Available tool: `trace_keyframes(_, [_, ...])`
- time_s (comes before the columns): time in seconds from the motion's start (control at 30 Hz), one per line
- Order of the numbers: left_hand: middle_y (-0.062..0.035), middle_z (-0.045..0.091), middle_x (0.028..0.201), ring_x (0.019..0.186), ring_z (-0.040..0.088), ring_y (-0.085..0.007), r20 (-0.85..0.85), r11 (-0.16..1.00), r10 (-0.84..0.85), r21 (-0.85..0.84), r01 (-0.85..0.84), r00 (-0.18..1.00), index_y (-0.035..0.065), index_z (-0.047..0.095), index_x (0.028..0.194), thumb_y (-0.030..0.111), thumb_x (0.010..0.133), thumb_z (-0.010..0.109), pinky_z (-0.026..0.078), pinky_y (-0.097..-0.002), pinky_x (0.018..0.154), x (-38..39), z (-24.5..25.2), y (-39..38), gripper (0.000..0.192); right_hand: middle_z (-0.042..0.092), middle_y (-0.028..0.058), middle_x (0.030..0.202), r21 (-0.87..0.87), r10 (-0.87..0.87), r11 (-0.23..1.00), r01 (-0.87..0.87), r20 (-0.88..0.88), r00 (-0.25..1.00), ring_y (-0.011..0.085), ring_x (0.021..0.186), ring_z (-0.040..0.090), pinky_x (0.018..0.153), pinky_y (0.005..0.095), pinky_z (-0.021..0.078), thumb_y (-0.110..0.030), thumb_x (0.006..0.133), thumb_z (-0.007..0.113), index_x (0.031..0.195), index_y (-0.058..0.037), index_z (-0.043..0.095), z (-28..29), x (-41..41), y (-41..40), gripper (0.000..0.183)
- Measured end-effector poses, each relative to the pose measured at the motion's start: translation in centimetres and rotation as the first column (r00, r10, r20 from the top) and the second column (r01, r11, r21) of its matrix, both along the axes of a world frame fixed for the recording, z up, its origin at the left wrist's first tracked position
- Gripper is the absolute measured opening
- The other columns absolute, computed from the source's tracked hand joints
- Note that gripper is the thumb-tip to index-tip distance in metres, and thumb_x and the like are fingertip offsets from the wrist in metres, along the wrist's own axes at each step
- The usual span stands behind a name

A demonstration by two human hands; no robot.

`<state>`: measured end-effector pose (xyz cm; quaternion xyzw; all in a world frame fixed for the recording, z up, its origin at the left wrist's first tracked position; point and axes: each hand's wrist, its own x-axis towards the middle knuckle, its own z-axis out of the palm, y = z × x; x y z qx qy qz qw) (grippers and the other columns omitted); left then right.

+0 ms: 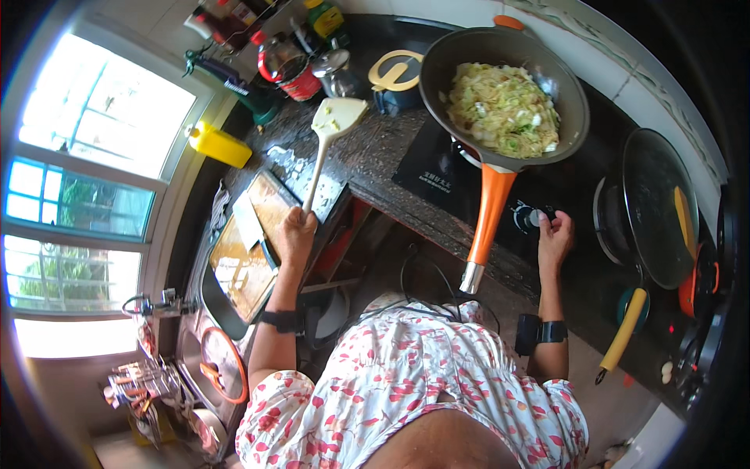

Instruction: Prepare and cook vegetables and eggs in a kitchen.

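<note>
My left hand (296, 234) grips the handle of a cream-coloured spatula (338, 120), held upright with bits of cabbage on its blade. My right hand (554, 234) has its thumb and fingers on the round control knob (533, 219) of the black glass hob (425, 170). A deep frying pan (434, 88) with an orange handle stands on the hob, holding shredded cabbage (504, 111) mixed with thin pale strands. Left of my left hand, a cleaver (248, 221) lies on a wet wooden cutting board (234, 264).
The orange handle (486, 217) juts over the counter's edge. Behind stand a lidded blue jar (395, 82), a glass jar (337, 73) and several sauce bottles. A yellow bottle (221, 145) is by the window. At right are a glass lid (656, 205) and a yellow handle (626, 328).
</note>
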<state>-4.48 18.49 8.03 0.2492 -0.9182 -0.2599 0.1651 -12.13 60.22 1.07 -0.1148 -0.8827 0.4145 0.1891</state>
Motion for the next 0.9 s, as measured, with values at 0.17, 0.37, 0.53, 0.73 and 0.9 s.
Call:
trace_keyframes(0.17, [-0.0170, 0.052, 0.056, 0.056, 0.054, -0.0313, 0.117, 0.982, 0.074, -0.183, -0.052, 0.990, 0.0045, 0.056, 0.066, 0.028, 0.066, 0.052, 0.041, -0.0381, 0.053, -0.2, -3.4, -5.2, 0.024, 0.045, 0.0030, 0.066, -0.076, 0.042, 0.996, -0.047, -0.066, 0.997, 0.0128, 0.058, 0.044, 0.054, 0.0254, 0.0389, -0.010, 0.070, 0.062, 0.083, -0.0044, 0.049, -0.3, 0.3, -0.1, 0.019])
trace_keyframes(0.37, [-0.0158, 0.054, 0.060, 0.059, 0.054, -0.0304, 0.239, 0.991, 0.011, -0.133, 0.022, 0.971, 0.0066, 0.057, 0.070, 0.033, 0.067, 0.055, 0.040, -0.0406, 0.055, -2.0, -5.7, -9.8, 0.027, 0.043, -0.0002, 0.049, -0.032, -0.031, 0.999, 0.027, -0.115, 0.993, 0.0072, 0.048, 0.038, 0.046, 0.0227, 0.0329, -0.013, 0.070, 0.063, 0.056, -0.0024, 0.046, 1.2, 2.2, -1.2, 0.024])
trace_keyframes(0.53, [-0.0120, 0.055, 0.080, 0.087, 0.047, -0.0270, 0.107, 0.947, -0.021, -0.315, 0.054, 0.994, 0.0098, 0.061, 0.080, 0.034, 0.064, 0.060, 0.042, -0.0368, 0.068, 0.5, -6.5, -12.7, 0.029, 0.047, -0.0007, 0.050, -0.146, -0.017, 0.989, 0.011, -0.039, 0.999, 0.0067, 0.047, 0.039, 0.047, 0.0214, 0.0321, -0.023, 0.077, 0.056, 0.061, -0.0019, 0.054, -0.2, 3.5, -2.9, 0.026])
trace_keyframes(0.73, [-0.0131, 0.057, 0.068, 0.070, 0.053, -0.0283, -0.224, 0.922, 0.148, -0.322, -0.216, 0.963, 0.0070, 0.061, 0.081, 0.004, 0.067, 0.050, 0.041, -0.0367, 0.062, 8.8, -2.1, -14.6, 0.018, 0.059, 0.0130, 0.066, 0.020, -0.189, 0.982, 0.190, -0.041, 0.981, 0.0196, 0.060, 0.054, 0.057, 0.0301, 0.0418, -0.029, 0.083, 0.045, 0.079, 0.0045, 0.060, -2.2, 5.6, -3.1, 0.037])
trace_keyframes(0.9, [-0.0141, 0.052, 0.058, 0.049, 0.052, -0.0306, -0.413, 0.662, 0.476, -0.413, -0.625, 0.777, 0.0081, 0.053, 0.063, 0.018, 0.073, 0.043, 0.038, -0.0423, 0.045, 23.8, -0.8, -23.4, 0.017, 0.059, 0.0128, 0.073, -0.137, -0.194, 0.971, 0.194, 0.015, 0.981, 0.0196, 0.065, 0.055, 0.060, 0.0288, 0.0429, -0.021, 0.082, 0.043, 0.077, 0.0044, 0.059, -2.5, 7.3, -7.0, 0.030])
